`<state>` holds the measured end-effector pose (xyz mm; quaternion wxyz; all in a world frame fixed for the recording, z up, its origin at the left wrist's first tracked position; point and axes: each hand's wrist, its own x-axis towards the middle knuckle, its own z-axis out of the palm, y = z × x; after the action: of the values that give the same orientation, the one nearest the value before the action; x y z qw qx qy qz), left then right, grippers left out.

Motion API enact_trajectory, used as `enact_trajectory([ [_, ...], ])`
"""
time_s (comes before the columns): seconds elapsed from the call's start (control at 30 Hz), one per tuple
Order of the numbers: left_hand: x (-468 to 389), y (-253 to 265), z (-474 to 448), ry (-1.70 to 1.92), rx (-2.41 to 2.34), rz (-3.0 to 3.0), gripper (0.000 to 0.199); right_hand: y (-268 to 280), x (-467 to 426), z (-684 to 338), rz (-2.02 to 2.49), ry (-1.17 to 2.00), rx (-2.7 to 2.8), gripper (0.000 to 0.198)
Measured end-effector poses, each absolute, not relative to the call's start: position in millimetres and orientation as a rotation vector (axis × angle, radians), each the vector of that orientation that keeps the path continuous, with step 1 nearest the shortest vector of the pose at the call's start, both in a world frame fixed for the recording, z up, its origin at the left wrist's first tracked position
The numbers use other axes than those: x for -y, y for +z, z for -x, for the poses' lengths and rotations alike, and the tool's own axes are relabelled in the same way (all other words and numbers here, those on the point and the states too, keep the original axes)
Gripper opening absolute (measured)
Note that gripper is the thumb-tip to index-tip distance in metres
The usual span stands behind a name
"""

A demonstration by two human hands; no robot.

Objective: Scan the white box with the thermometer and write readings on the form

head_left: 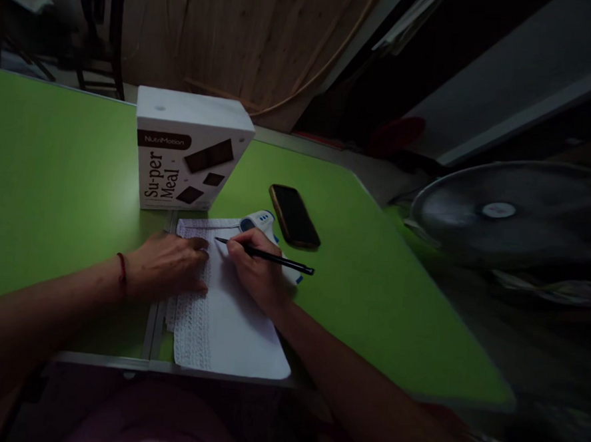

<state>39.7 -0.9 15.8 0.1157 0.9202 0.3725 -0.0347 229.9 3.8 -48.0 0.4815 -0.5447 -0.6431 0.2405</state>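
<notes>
My right hand [258, 272] is closed around a black pen [278, 258], its tip at the upper part of a white sheet of paper [241, 338]. Rows of handwriting run along the sheet's left side and top; the rest is blank. With fingers spread, my left hand [170, 263] lies flat across the paper's left edge, a red string bracelet [122, 267] on its wrist. Partly hidden behind my right hand is a white and blue device [258, 220], possibly a thermometer, lying by the paper's top right corner.
A white box [192, 151] printed "NutriMotion Su-per Meal" stands behind the paper on the green table [370, 305]. To the right lies a dark phone [294, 215]. Beyond the table's right edge is a large round fan [506, 214]; a dark chair [103, 49] stands at the back left.
</notes>
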Motion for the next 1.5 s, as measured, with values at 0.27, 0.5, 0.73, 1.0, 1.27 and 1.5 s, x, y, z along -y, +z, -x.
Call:
enact_trajectory([
  [0.27,1.7,17.0,-40.2,-0.142,-1.097,-2.675,0.027,-47.7,-4.3,-230.0,1.313,0.62,1.578,0.011],
  [0.5,1.2,16.7,-40.6,-0.142,-1.088,-2.679,0.027,-48.2,-3.9,-230.0,1.309,0.606,1.578,0.011],
  [0.73,0.4,15.9,-39.8,-0.121,-1.091,-2.674,0.028,-49.1,-4.3,-231.0,1.325,0.618,1.58,0.013],
  [1.0,1.0,15.3,-38.6,-0.092,-1.083,-2.672,0.027,-49.6,-4.1,-230.3,1.357,0.571,1.543,0.012],
  [1.27,-0.1,12.3,-38.3,-0.067,-1.084,-2.698,0.025,-49.7,-4.6,-230.6,1.34,0.624,1.555,0.012],
  [1.5,0.3,13.0,-38.7,-0.08,-1.079,-2.703,0.025,-51.4,-5.0,-231.1,1.343,0.578,1.548,0.012],
])
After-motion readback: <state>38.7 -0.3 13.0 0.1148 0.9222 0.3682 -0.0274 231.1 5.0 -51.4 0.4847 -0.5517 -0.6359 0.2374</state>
